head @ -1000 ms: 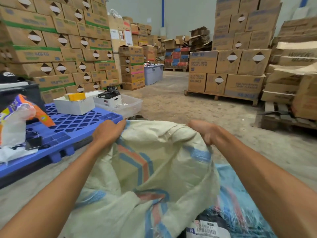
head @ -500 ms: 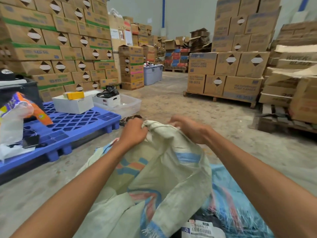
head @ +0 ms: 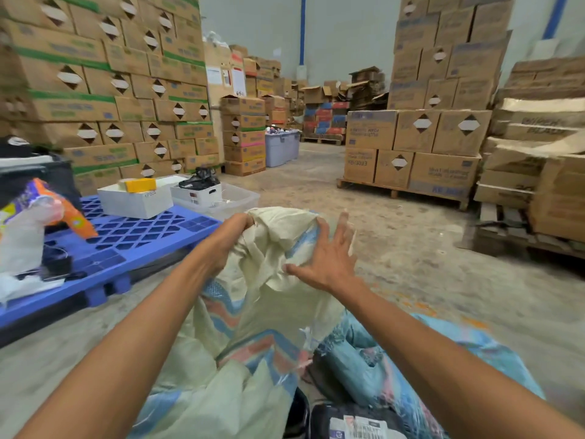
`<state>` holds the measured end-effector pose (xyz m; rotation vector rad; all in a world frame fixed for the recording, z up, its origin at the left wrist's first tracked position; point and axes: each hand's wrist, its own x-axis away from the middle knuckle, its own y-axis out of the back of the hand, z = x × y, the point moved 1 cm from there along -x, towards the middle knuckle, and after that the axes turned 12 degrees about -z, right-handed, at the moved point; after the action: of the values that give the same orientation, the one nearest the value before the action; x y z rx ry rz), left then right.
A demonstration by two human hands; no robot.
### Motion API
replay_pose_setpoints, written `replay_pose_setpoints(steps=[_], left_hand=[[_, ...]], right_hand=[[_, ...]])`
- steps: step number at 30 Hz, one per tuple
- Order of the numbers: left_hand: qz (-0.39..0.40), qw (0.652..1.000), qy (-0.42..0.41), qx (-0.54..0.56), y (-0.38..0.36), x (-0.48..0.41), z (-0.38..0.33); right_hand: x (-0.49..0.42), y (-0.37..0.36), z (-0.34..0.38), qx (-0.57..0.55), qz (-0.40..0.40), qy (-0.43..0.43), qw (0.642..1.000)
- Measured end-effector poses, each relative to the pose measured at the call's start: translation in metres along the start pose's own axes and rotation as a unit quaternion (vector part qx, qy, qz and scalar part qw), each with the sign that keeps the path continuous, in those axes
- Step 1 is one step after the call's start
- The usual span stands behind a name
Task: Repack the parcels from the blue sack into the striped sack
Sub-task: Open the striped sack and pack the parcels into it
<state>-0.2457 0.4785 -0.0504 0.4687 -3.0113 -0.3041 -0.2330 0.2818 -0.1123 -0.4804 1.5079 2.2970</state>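
The cream striped sack (head: pixel 253 327) with blue and orange bands is bunched up in front of me. My left hand (head: pixel 226 240) grips its gathered top edge. My right hand (head: pixel 326 258) is spread with straight fingers, its palm against the right side of the bunched cloth. The blue sack (head: pixel 395 369) lies on the floor at lower right, under my right arm. A dark parcel with a white barcode label (head: pixel 357 424) shows at its mouth by the bottom edge.
A blue plastic pallet (head: pixel 133 245) on my left carries white boxes (head: pixel 136 201), a clear tub (head: pixel 234 198) and plastic bags (head: pixel 28 226). Stacked cartons (head: pixel 95 90) line the left wall; more cartons on wooden pallets (head: pixel 421 147) stand right. Bare concrete floor (head: pixel 316 191) runs ahead.
Both hands came together, gathering the sack's wide mouth into a bunch. My right hand let go of the edge and opened flat against the cloth.
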Motion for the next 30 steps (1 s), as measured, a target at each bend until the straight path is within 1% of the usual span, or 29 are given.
replay_pose_setpoints(steps=[2, 3, 4, 5, 6, 7, 8, 9, 10, 11, 12, 13, 14, 15, 16, 17, 18, 19, 20, 22, 23, 24, 25, 26, 27, 28, 29, 30], left_hand=[[0.036, 0.999, -0.023, 0.001, 0.003, 0.006, -0.004], [0.034, 0.999, -0.034, -0.008, 0.006, 0.006, -0.003], [0.029, 0.998, -0.047, -0.019, 0.009, 0.005, -0.003], [0.011, 0.997, -0.058, -0.039, 0.014, 0.003, -0.002], [-0.014, 0.995, -0.074, -0.062, 0.018, 0.001, -0.001], [-0.058, 0.987, -0.093, -0.121, 0.025, -0.002, 0.002], [-0.112, 0.963, -0.121, -0.213, 0.033, -0.006, 0.008], [-0.166, 0.922, -0.156, -0.313, 0.042, -0.009, 0.015], [-0.206, 0.88, -0.193, -0.382, 0.049, -0.011, 0.023], [-0.232, 0.848, -0.233, -0.417, 0.053, -0.012, 0.033], [-0.247, 0.82, -0.278, -0.435, 0.054, -0.011, 0.04], [-0.254, 0.793, -0.323, -0.45, 0.054, -0.01, 0.045], [-0.256, 0.769, -0.361, -0.461, 0.053, -0.008, 0.045], [-0.245, 0.757, -0.388, -0.465, 0.054, -0.009, 0.044], [-0.212, 0.763, -0.404, -0.458, 0.055, -0.012, 0.041], [-0.163, 0.786, -0.411, -0.431, 0.057, -0.014, 0.04], [-0.109, 0.814, -0.417, -0.39, 0.057, -0.014, 0.036], [-0.068, 0.821, -0.438, -0.359, 0.053, -0.011, 0.033], [-0.04, 0.809, -0.466, -0.355, 0.046, -0.006, 0.031], [-0.009, 0.77, -0.512, -0.381, 0.022, 0.002, 0.03], [0.008, 0.767, -0.511, -0.389, 0.011, 0.004, 0.031], [0.017, 0.783, -0.484, -0.391, 0.003, 0.003, 0.032], [0.005, 0.802, -0.453, -0.389, 0.0, 0.002, 0.031], [-0.026, 0.815, -0.426, -0.392, -0.001, 0.0, 0.031], [-0.068, 0.813, -0.41, -0.408, -0.001, -0.003, 0.031], [-0.111, 0.802, -0.398, -0.431, 0.002, -0.004, 0.031], [-0.147, 0.795, -0.388, -0.442, 0.005, -0.004, 0.028], [-0.177, 0.796, -0.375, -0.441, 0.008, -0.005, 0.026]], right_hand=[[-0.003, -0.004, 0.0, -0.059, 0.041, -0.023, 0.997], [-0.002, -0.006, -0.001, -0.089, 0.051, -0.022, 0.994], [-0.004, -0.009, -0.003, -0.132, 0.045, -0.027, 0.99], [-0.004, -0.009, -0.004, -0.175, 0.027, -0.044, 0.983], [-0.008, -0.007, -0.007, -0.218, 0.014, -0.079, 0.973], [-0.011, -0.001, -0.009, -0.248, 0.017, -0.123, 0.961], [-0.014, 0.007, -0.013, -0.262, 0.047, -0.162, 0.95], [-0.016, 0.015, -0.015, -0.28, 0.101, -0.191, 0.935], [-0.016, 0.025, -0.02, -0.309, 0.152, -0.206, 0.916], [-0.013, 0.034, -0.021, -0.359, 0.204, -0.225, 0.883], [-0.01, 0.038, -0.022, -0.413, 0.254, -0.254, 0.837], [-0.007, 0.041, -0.022, -0.454, 0.287, -0.277, 0.796], [-0.007, 0.038, -0.023, -0.482, 0.294, -0.294, 0.771], [-0.008, 0.033, -0.025, -0.503, 0.288, -0.308, 0.755], [-0.01, 0.03, -0.022, -0.528, 0.279, -0.311, 0.739], [-0.012, 0.03, -0.021, -0.541, 0.27, -0.306, 0.736], [-0.014, 0.03, -0.019, -0.545, 0.263, -0.292, 0.74], [-0.016, 0.031, -0.016, -0.55, 0.267, -0.272, 0.743], [-0.018, 0.032, -0.014, -0.547, 0.273, -0.245, 0.753], [-0.019, 0.034, -0.009, -0.528, 0.31, -0.181, 0.769], [-0.02, 0.035, -0.006, -0.51, 0.329, -0.154, 0.78], [-0.022, 0.034, -0.004, -0.481, 0.34, -0.127, 0.798], [-0.024, 0.033, -0.003, -0.434, 0.342, -0.091, 0.829], [-0.025, 0.033, -0.002, -0.361, 0.322, -0.053, 0.874], [-0.025, 0.031, -0.002, -0.276, 0.285, -0.017, 0.918], [-0.025, 0.028, -0.001, -0.198, 0.244, 0.009, 0.949], [-0.023, 0.024, -0.002, -0.14, 0.206, 0.023, 0.968], [-0.02, 0.018, -0.004, -0.093, 0.171, 0.041, 0.98]])
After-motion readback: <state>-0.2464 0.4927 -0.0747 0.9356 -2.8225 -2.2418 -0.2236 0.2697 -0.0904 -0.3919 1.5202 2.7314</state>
